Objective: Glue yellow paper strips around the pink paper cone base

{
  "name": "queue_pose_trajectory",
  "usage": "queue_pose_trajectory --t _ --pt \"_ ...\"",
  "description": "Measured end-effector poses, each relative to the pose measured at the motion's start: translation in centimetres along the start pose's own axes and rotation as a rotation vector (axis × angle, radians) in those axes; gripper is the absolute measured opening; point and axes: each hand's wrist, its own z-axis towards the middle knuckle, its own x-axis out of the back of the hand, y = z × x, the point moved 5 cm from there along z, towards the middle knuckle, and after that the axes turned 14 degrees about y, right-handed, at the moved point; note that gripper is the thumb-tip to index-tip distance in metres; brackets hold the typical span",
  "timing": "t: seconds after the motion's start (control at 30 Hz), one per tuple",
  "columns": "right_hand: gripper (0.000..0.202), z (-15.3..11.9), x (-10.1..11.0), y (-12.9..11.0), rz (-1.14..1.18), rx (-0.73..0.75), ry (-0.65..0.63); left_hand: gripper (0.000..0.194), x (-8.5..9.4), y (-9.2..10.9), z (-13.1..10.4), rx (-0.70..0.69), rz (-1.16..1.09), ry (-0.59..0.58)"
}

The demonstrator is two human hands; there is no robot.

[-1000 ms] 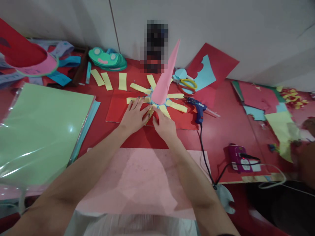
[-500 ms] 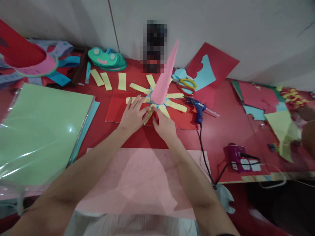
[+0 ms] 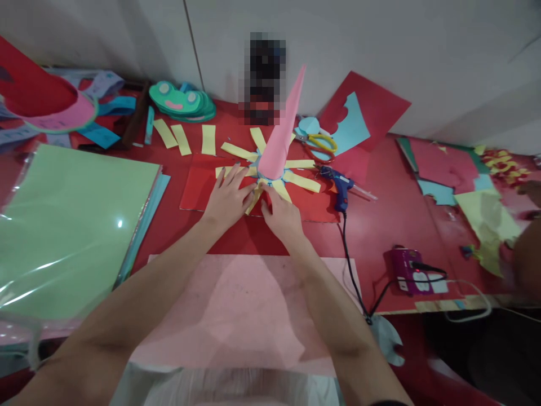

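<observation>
A tall pink paper cone (image 3: 280, 141) leans slightly right on a blue base ringed with yellow paper strips (image 3: 301, 181), on a red board (image 3: 198, 189). My left hand (image 3: 227, 196) lies left of the cone with its fingers spread, over the strips on that side. Its thumb rests by the front strip (image 3: 255, 202). My right hand (image 3: 282, 215) presses this strip near the cone's foot with the index fingertip; its thumb is apart from the index finger. The other right fingers are partly hidden. Right of the board lies a blue glue gun (image 3: 340, 189).
Loose yellow strips (image 3: 208, 140), green frog cutouts (image 3: 181, 102) and scissors (image 3: 319, 142) lie behind the board. Wrapped green sheets (image 3: 80, 225) are at left. A black cord runs from the glue gun to a purple power box (image 3: 412, 272). Another person's arm (image 3: 528, 259) is at right.
Both hands and the cone keep their places, apart from a tiny shift of the whole view. At the far right, the other person's arm has moved slightly.
</observation>
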Motion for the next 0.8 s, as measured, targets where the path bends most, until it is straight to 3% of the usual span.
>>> queue_pose_trajectory --t 0.43,0.8 --pt "0.049 0.07 -0.02 0.05 0.065 -0.021 0.026 0.03 -0.37 0.0 -0.24 0.018 -0.015 -0.024" --pt "0.05 0.08 0.12 0.09 0.06 -0.028 -0.002 0.029 0.51 0.28 0.3 -0.031 -0.017 0.066"
